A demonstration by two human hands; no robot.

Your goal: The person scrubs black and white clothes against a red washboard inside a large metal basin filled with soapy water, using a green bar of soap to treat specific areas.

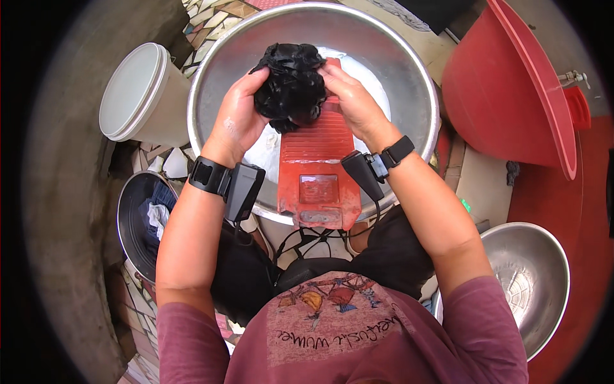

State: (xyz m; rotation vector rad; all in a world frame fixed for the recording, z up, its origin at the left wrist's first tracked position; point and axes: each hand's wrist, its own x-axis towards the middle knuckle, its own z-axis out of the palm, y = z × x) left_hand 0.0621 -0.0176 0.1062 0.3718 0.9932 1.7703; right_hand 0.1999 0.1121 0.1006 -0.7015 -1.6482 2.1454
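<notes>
A bunched-up wet black cloth (291, 83) is held between my two hands over a large metal basin (220, 70). My left hand (246, 109) grips its left side, and my right hand (348, 96) has hold of its upper right edge. Beneath the cloth a red ridged washboard (318, 144) leans in the basin, its lower end resting over the near rim. White suds or pale cloth (261, 157) show around the board in the basin; which of these I cannot tell. Much of my fingers is hidden behind the black cloth.
A lidded white bucket (144, 96) stands to the left. Below it a dark bucket (131, 211) holds blue and white clothes. At the right, a large red tub (505, 89) is tilted near a tap (574, 78). A smaller metal bowl (531, 281) sits at the lower right.
</notes>
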